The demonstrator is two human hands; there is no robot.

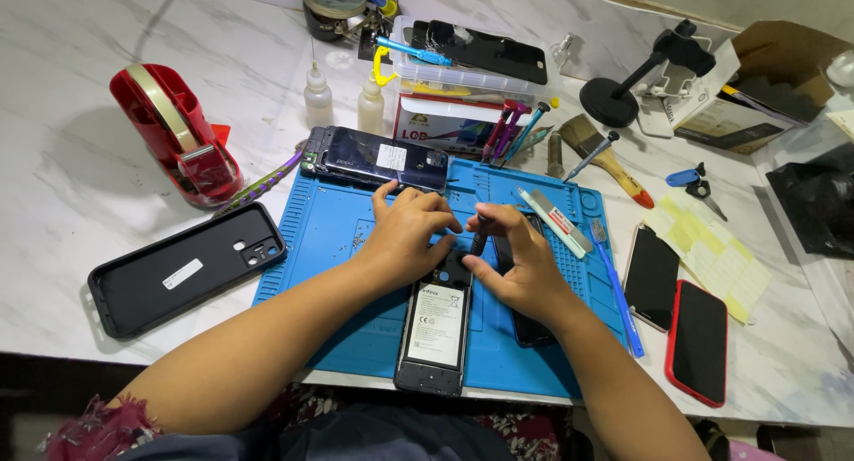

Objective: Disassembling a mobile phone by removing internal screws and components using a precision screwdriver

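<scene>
An opened phone lies back-up on the blue work mat, its white-labelled battery showing. My left hand presses on the phone's top end, fingers spread over it. My right hand holds a small dark screwdriver upright, tip down at the phone's upper edge. A second dark phone part lies partly under my right wrist.
A black phone case lies left of the mat, a red tape dispenser behind it. Another phone sits at the mat's far edge. Two phones, yellow notes, tweezers, a brush, glue bottles and a parts box crowd the right and back.
</scene>
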